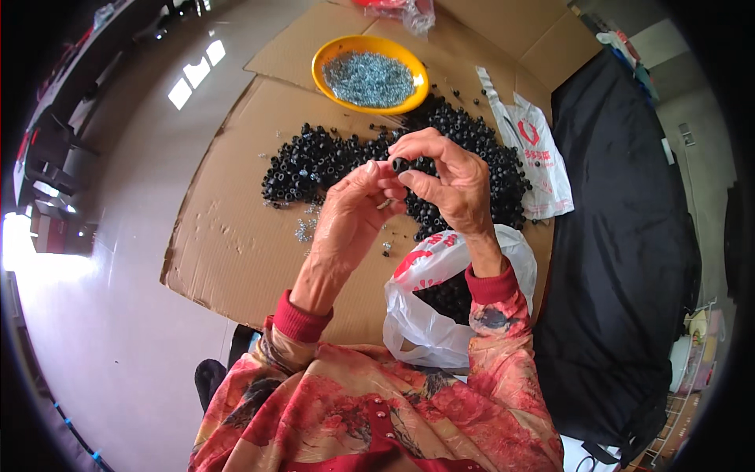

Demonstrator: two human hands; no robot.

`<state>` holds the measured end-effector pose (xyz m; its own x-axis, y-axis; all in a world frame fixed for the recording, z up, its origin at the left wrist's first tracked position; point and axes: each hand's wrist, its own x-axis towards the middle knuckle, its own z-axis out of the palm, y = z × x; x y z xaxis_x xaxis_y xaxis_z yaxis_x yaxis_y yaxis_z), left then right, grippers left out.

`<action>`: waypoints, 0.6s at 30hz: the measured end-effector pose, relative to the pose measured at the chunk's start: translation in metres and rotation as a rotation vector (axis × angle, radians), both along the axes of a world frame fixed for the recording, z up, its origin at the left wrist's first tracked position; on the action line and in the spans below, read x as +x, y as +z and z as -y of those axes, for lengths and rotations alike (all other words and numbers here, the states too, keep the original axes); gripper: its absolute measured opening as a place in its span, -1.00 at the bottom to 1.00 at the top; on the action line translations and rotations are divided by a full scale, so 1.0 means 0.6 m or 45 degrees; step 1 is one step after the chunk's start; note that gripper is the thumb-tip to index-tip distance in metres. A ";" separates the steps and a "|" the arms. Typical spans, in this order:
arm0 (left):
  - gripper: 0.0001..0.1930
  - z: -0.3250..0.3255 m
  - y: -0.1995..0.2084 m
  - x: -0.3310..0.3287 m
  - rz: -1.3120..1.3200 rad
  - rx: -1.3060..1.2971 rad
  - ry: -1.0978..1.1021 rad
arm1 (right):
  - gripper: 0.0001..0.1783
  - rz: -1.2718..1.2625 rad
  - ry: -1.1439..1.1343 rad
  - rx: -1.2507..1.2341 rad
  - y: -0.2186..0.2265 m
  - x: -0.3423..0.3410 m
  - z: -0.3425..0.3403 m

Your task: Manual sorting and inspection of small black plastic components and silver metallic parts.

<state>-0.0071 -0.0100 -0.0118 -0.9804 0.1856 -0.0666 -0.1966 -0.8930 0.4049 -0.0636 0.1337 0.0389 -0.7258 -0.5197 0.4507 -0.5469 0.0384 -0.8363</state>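
Observation:
Between the thumb and forefinger of my right hand [452, 177] is a small round black plastic piece [399, 165] with a hole in its end. My left hand [352, 197] is right beside it, thumb and fingers drawn together at the piece's left side; whatever they pinch is too small to make out. Beyond and beneath both hands spreads a heap of similar black pieces [303, 169]. A yellow bowl [317, 69] at the far side holds many tiny silvery metal pieces [370, 79], which look like springs. A few of these lie loose near my left wrist.
Flattened cardboard [220, 236] lies under everything. An open white plastic bag [425, 322] with black pieces inside stands by my right forearm. Another white bag [546, 177] lies flat at the right, next to a large black cloth [621, 259]. Clear and red plastic [405, 12] sits at the far edge.

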 end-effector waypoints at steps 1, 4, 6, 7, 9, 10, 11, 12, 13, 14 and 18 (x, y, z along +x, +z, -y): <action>-0.72 -0.003 0.008 0.000 -0.020 0.115 -0.060 | -0.77 -0.084 -0.003 -0.019 0.007 0.004 0.000; -0.73 -0.014 0.023 0.011 -0.088 0.143 -0.077 | -0.76 -0.243 0.003 0.002 0.026 0.012 -0.004; -0.78 -0.018 0.025 0.011 -0.125 0.172 -0.113 | -0.77 -0.264 0.038 0.053 0.033 0.019 -0.007; -0.78 -0.020 0.025 0.009 -0.124 0.154 -0.127 | -0.77 -0.265 0.024 0.036 0.036 0.019 -0.008; -0.80 -0.026 0.018 0.011 -0.129 0.137 -0.111 | -0.77 -0.275 0.016 0.114 0.034 0.021 -0.015; -0.80 -0.028 0.011 0.005 -0.170 0.129 -0.141 | -0.77 -0.274 0.001 0.168 0.035 0.017 -0.021; -0.80 -0.030 0.003 -0.009 -0.206 0.124 -0.172 | -0.79 -0.376 0.028 0.159 0.030 0.002 -0.025; -0.79 -0.025 0.005 -0.012 -0.225 0.117 -0.186 | -0.79 -0.319 0.056 0.187 0.039 0.001 -0.022; -0.76 -0.022 0.008 -0.008 -0.207 0.145 -0.133 | -0.80 -0.253 0.087 0.215 0.048 0.006 -0.019; -0.76 -0.022 0.017 -0.003 -0.195 0.144 -0.111 | -0.80 -0.281 0.093 0.210 0.049 0.008 -0.019; -0.79 -0.004 0.020 -0.015 -0.304 0.132 0.026 | -0.65 -0.202 -0.029 0.076 0.039 -0.012 -0.026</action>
<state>-0.0160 -0.0076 0.0000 -0.9696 0.1596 0.1853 -0.0882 -0.9349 0.3439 -0.0710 0.1491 0.0626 -0.6600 -0.5331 0.5294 -0.6701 0.0990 -0.7357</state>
